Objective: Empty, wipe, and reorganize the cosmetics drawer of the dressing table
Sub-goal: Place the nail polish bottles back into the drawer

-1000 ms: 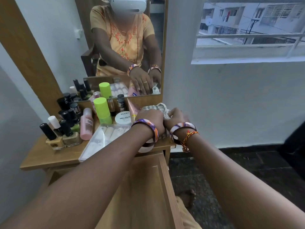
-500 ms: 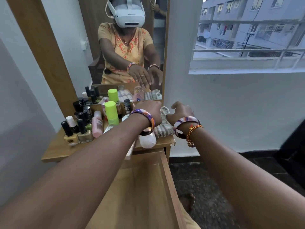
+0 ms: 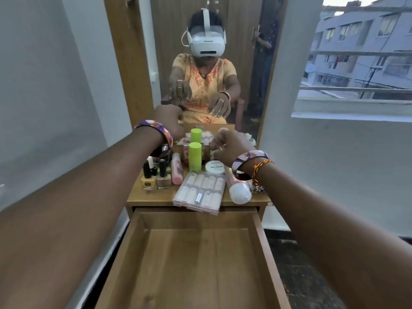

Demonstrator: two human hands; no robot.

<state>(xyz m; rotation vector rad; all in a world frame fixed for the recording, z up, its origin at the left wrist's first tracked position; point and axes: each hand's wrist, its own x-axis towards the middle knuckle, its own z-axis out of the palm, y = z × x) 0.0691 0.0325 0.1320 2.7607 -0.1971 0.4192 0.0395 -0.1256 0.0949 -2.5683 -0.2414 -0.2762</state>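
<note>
The wooden drawer (image 3: 194,264) stands pulled out below me, its inside bare. On the dressing table top (image 3: 151,197) are several nail polish bottles (image 3: 156,175), a pink bottle (image 3: 177,168), a green bottle (image 3: 195,156), a white jar (image 3: 215,167), a clear box of false nails (image 3: 199,192) overhanging the front edge, and a pink tube with a white cap (image 3: 239,190). My left hand (image 3: 169,121) hovers above the bottles at the back left, fingers hanging loose and holding nothing. My right hand (image 3: 227,146) hovers over the back right of the top, fingers spread and empty.
A mirror (image 3: 211,63) rises right behind the table top and reflects me and a second person standing by a door. White walls close in on both sides. A window (image 3: 356,63) opens at the right, with dark floor (image 3: 301,275) beside the drawer.
Both hands have lifted off the striped cloth at the back right of the top. My left hand has moved up and to the left. My view now faces the mirror squarely.
</note>
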